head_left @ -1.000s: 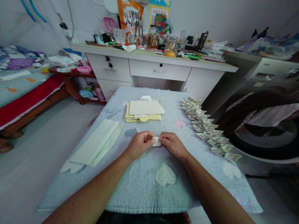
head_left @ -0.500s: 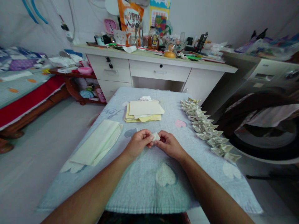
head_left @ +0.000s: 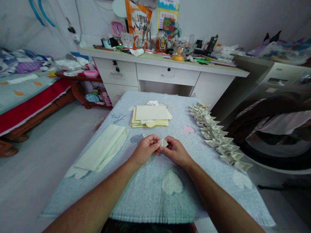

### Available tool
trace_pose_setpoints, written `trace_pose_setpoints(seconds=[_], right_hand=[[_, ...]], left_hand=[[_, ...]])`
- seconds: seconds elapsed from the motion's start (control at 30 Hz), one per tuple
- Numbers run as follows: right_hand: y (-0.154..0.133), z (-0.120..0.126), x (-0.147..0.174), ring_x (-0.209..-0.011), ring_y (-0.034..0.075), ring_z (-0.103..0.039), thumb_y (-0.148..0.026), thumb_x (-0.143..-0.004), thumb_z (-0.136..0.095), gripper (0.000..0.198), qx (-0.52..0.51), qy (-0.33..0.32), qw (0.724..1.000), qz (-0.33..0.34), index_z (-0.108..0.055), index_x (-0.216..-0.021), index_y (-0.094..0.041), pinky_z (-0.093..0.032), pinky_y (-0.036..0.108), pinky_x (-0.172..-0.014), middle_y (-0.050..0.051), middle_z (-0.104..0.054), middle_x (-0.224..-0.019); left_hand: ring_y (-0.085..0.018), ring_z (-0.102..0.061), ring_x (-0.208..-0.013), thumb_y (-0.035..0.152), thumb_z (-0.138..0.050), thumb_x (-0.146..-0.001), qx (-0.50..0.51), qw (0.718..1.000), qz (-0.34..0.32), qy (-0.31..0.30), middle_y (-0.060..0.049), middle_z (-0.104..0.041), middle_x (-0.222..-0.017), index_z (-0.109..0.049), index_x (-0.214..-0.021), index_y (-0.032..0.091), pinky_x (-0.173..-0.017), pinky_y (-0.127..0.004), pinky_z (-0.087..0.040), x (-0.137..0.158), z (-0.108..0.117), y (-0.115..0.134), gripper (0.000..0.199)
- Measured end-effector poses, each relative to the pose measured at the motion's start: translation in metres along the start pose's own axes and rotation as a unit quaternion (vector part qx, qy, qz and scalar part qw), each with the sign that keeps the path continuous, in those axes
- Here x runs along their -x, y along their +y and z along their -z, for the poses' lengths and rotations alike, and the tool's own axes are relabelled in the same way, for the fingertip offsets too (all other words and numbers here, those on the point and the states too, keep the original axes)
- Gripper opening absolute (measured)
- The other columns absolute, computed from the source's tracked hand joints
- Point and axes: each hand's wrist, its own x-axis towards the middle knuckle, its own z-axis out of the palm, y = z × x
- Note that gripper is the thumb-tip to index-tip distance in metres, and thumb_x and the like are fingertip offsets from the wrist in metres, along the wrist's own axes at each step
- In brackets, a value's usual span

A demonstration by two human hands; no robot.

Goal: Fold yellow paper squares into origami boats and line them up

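Paper that had looked like a flat slip a second earlier now showed a pointed peak, suggesting the folding had advanced. The left hand and right hand met around it, fingertips pinching opposite sides, over the blue cloth between the yellowish stack and the wearer.

My bare left hand and bare right hand have rounded backs, and my long, bare left forearm and right forearm broaden smoothly towards the elbows; at my lap shows dark, dimly mottled fabric, its pattern too shadowed to make out
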Motion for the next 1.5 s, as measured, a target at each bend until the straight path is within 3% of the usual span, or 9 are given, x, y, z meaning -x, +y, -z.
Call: trace_pose_setpoints(seconds=[0.17, 0.43, 0.53, 0.67, 0.77, 0.9, 1.2, 1.5], right_hand=[[0.003, 0.0, -0.001, -0.064, 0.011, -0.048, -0.047, -0.079, -0.066, 0.031, 0.015, 0.028, 0.999, 0.028, -0.054, -0.082, -0.018, -0.038, 0.022, -0.058, -0.001, -0.055, -0.071], [0.0, -0.002, -0.001, -0.056, 0.009, -0.041, -0.028, -0.078, -0.063, 0.014, 0.034, 0.077, 0.995, 0.047, -0.055, -0.083, -0.018, -0.033, 0.021, -0.053, -0.005, -0.046, -0.063], [-0.003, -0.002, 0.0, -0.06, 0.01, -0.044, -0.019, -0.077, -0.058, 0.004, 0.089, 0.095, 0.988, 0.087, -0.054, -0.078, -0.019, -0.035, 0.021, -0.056, -0.003, -0.048, -0.069], [-0.005, 0.001, 0.0, -0.068, 0.012, -0.047, -0.008, -0.071, -0.052, 0.013, 0.199, 0.106, 0.961, 0.158, -0.053, -0.076, -0.019, -0.037, 0.023, -0.062, -0.002, -0.048, -0.074], [-0.004, 0.004, 0.001, -0.073, 0.014, -0.049, -0.004, -0.068, -0.05, 0.018, 0.279, 0.09, 0.938, 0.186, -0.052, -0.078, -0.02, -0.038, 0.024, -0.066, 0.0, -0.049, -0.078], [-0.001, 0.006, 0.002, -0.078, 0.016, -0.051, -0.004, -0.069, -0.049, 0.02, 0.358, 0.049, 0.914, 0.186, -0.054, -0.081, -0.02, -0.039, 0.025, -0.07, 0.002, -0.051, -0.084], [0.002, 0.007, 0.001, -0.086, 0.018, -0.05, -0.003, -0.072, -0.051, 0.024, 0.461, 0.001, 0.872, 0.162, -0.057, -0.087, -0.02, -0.039, 0.026, -0.074, 0.004, -0.055, -0.088], [-0.004, 0.013, 0.003, -0.084, 0.018, -0.051, -0.01, -0.079, -0.062, 0.01, 0.434, -0.053, 0.887, 0.15, -0.061, -0.085, -0.018, -0.038, 0.028, -0.075, 0.003, -0.059, -0.084]], left_hand=[[-0.011, -0.059, -0.057, 0.032, -0.069, -0.075, -0.004, 1.0, 0.003, 0.002, 0.0, -0.063, -0.065, -0.056, -0.084, 0.014, -0.055, -0.023, -0.046, 0.0, -0.001, 0.0, 0.024], [-0.01, -0.056, -0.058, 0.028, -0.061, -0.079, -0.038, 0.999, -0.007, -0.011, 0.002, -0.059, -0.065, -0.053, -0.082, 0.015, -0.057, -0.023, -0.044, -0.001, -0.003, 0.0, 0.015], [-0.01, -0.052, -0.059, 0.024, -0.059, -0.08, -0.133, 0.989, -0.057, 0.017, 0.003, -0.054, -0.066, -0.056, -0.085, 0.016, -0.056, -0.021, -0.041, 0.001, -0.001, 0.001, 0.009], [-0.011, -0.053, -0.073, 0.015, -0.064, -0.074, -0.278, 0.944, -0.163, 0.07, -0.002, -0.056, -0.095, -0.061, -0.098, 0.019, -0.063, -0.022, -0.045, 0.005, 0.0, 0.003, 0.025], [-0.013, -0.056, -0.08, 0.012, -0.063, -0.075, -0.332, 0.92, -0.203, 0.047, -0.003, -0.056, -0.101, -0.061, -0.096, 0.02, -0.07, -0.025, -0.047, 0.007, -0.001, 0.004, 0.023], [-0.016, -0.057, -0.086, 0.008, -0.055, -0.078, -0.402, 0.891, -0.211, 0.024, -0.002, -0.058, -0.088, -0.061, -0.083, 0.019, -0.076, -0.027, -0.046, 0.006, -0.001, 0.002, 0.013], [-0.016, -0.055, -0.08, 0.002, -0.052, -0.073, -0.472, 0.856, -0.21, 0.01, -0.001, -0.057, -0.081, -0.056, -0.076, 0.019, -0.071, -0.027, -0.042, 0.004, 0.002, -0.003, 0.017], [-0.018, -0.055, -0.082, 0.006, -0.057, -0.075, -0.535, 0.818, -0.213, -0.018, -0.003, -0.061, -0.08, -0.06, -0.073, 0.019, -0.075, -0.031, -0.042, 0.005, 0.005, -0.003, 0.013]])
